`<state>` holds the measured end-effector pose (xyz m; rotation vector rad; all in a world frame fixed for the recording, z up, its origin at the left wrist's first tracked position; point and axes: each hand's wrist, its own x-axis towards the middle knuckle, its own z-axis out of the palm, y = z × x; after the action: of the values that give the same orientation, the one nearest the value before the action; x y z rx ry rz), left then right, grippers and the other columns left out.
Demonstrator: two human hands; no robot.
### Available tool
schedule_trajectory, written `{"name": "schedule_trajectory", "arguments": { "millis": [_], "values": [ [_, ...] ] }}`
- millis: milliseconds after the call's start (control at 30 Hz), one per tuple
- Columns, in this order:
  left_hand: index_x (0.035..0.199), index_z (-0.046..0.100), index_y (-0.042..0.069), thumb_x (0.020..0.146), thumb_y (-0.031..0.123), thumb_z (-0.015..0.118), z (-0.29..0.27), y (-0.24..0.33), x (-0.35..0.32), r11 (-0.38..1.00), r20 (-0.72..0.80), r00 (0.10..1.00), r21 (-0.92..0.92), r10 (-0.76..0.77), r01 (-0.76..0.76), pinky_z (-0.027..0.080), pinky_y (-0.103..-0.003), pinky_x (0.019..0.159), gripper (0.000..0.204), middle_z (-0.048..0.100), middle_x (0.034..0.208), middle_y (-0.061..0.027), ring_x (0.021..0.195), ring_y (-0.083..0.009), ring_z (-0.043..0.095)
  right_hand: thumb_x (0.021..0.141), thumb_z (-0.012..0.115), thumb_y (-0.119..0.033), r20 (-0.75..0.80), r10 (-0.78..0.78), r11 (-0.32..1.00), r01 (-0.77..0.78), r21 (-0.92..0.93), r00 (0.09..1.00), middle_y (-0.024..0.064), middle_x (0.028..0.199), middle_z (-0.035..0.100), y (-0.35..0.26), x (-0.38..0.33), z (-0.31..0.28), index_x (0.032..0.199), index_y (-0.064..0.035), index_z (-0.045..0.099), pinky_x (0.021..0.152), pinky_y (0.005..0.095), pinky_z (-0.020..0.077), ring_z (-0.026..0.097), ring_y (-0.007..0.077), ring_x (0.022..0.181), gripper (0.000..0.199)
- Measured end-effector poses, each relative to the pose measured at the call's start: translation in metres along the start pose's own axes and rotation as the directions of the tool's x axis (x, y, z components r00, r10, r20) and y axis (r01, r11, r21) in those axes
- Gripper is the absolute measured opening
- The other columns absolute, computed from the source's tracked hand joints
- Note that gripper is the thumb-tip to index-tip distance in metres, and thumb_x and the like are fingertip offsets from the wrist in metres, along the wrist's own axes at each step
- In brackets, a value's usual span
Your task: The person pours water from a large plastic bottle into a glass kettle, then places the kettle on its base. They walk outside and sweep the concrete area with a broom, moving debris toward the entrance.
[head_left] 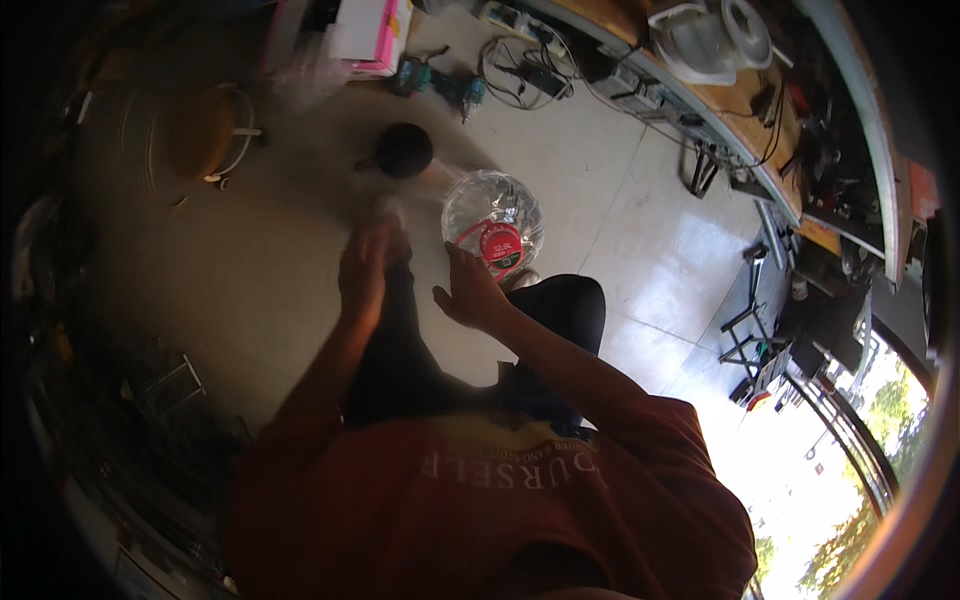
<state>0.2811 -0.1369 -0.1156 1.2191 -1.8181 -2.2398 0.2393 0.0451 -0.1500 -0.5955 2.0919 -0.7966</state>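
A large clear plastic water bottle [463, 203] with a red round label and a red handle [467, 237] stands in front of me, between my feet and the far things. My right hand [472, 285] reaches to its near left side, with its fingers closed at the red handle. My left hand [368, 258] hangs beside my left shin, near a pale blurred shape that may be my shoe. Its fingers are smeared, so their pose is unclear. Beyond it is a dark round object [405, 150], whose kind I cannot make out.
A round brown stool [200, 135] stands at the far left. A pink and white box [372, 38], teal power tools [470, 98] and tangled cables [515, 72] lie at the back. A wooden workbench [725, 105] runs along the right, with a metal stand [745, 320] nearer me.
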Motion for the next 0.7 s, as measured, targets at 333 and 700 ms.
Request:
{"name": "schedule_trajectory", "arguments": {
  "millis": [333, 700],
  "values": [
    [0.112, 0.051, 0.002, 0.095, 0.036, 0.052, -0.085, -0.015, -0.18, 0.942, -0.246, 0.934, 0.153, -0.258, 0.3, 0.053, -0.032, 0.076, 0.038, 0.065, 0.093, -0.0111, 0.086, -0.0184, 0.064, 0.083, 0.064, -0.03, 0.112, -0.016, 0.998, 0.008, 0.07, 0.994, 0.0175, 0.104, 0.063, 0.044, 0.008, -0.016, 0.117, -0.008, 0.058, 0.084, 0.0382, 0.048, 0.062, 0.031, 0.096, 0.041],
    [0.114, 0.051, 0.006, 0.094, 0.034, 0.052, -0.245, -0.021, -0.239, 0.9, -0.351, 0.84, -0.294, -0.415, 0.322, 0.053, -0.039, 0.075, 0.035, 0.066, 0.094, -0.0129, 0.085, -0.0245, 0.065, 0.09, 0.056, -0.038, 0.122, 0.118, 0.99, -0.107, -0.092, 0.985, 0.0144, 0.066, 0.064, 0.005, 0.021, 0.009, 0.071, -0.0069, 0.069, 0.069, 0.0405, 0.0481, 0.063, 0.0302, 0.072, 0.038]
  ]
}}
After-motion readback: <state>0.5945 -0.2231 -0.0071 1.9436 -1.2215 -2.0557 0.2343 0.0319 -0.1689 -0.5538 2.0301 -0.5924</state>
